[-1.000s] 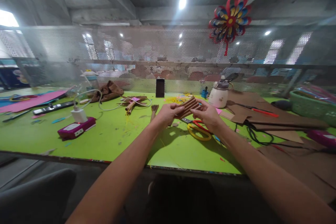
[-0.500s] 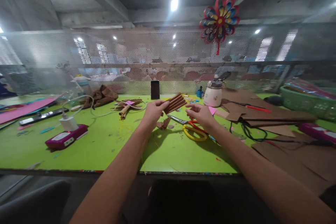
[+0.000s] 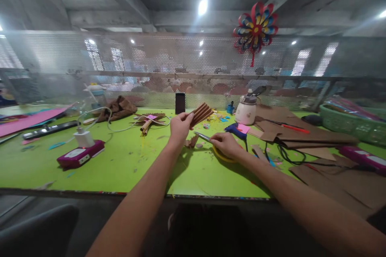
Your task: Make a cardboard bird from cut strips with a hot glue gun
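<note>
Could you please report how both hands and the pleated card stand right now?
Left hand gripping pleated brown card, raised. Right hand on scissors, blades pointing left. Small folded piece near the blade tips.

The right one of the hands (image 3: 226,144) hides most of the scissors' yellow handle (image 3: 222,156) from view.

Bare hands (image 3: 180,128), slim fingers (image 3: 183,116); narrow wrists (image 3: 243,156), bare tapering forearms (image 3: 144,194).
</note>
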Demonstrator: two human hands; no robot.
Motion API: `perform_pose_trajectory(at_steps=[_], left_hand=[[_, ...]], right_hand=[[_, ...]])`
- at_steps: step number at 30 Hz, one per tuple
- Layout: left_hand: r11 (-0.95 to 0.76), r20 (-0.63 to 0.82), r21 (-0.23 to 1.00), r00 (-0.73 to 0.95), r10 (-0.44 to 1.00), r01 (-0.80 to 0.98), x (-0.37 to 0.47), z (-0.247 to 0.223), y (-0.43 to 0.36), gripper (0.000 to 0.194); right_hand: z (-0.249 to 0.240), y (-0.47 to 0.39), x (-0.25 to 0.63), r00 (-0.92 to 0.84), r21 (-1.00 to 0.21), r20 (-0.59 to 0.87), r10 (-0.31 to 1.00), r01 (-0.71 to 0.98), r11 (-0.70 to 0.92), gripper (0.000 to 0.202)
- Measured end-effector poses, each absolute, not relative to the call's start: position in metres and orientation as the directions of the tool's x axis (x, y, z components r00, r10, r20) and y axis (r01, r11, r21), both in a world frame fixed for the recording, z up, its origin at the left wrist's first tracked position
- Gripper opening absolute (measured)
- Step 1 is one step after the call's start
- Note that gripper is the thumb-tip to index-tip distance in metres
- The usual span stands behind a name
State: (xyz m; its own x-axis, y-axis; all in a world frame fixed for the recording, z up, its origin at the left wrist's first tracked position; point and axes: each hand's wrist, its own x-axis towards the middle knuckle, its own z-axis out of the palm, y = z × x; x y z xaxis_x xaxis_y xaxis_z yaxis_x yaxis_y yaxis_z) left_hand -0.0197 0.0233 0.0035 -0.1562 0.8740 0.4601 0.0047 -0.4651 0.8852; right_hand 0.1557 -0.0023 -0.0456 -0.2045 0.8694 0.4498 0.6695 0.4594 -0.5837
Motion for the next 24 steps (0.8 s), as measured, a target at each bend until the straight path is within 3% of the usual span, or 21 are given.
perform_pose_trajectory(at_steps=[7,9,17,24], left_hand=[[-0.469,0.457,0.883,-0.220,0.862,-0.005,-0.024,0.001,0.029,0.020],[-0.454,0.444,0.891,-0.227,0.867,0.005,-0.026,0.000,0.031,0.021],[-0.451,0.453,0.890,-0.210,0.866,0.059,-0.030,-0.007,0.034,0.025],[-0.394,0.401,0.916,-0.186,0.897,0.075,-0.028,-0.002,0.030,0.024]], right_hand=[[-0.017,0.015,0.116,-0.377,-0.365,0.425,0.823,0.760,0.537,0.019],[-0.011,0.028,0.102,-0.370,-0.313,0.365,0.854,0.816,0.487,0.019],[-0.028,0.057,0.074,-0.331,-0.272,0.214,0.919,0.883,0.382,0.017],[-0.040,0.054,0.083,-0.339,-0.320,0.204,0.918,0.863,0.390,0.018]])
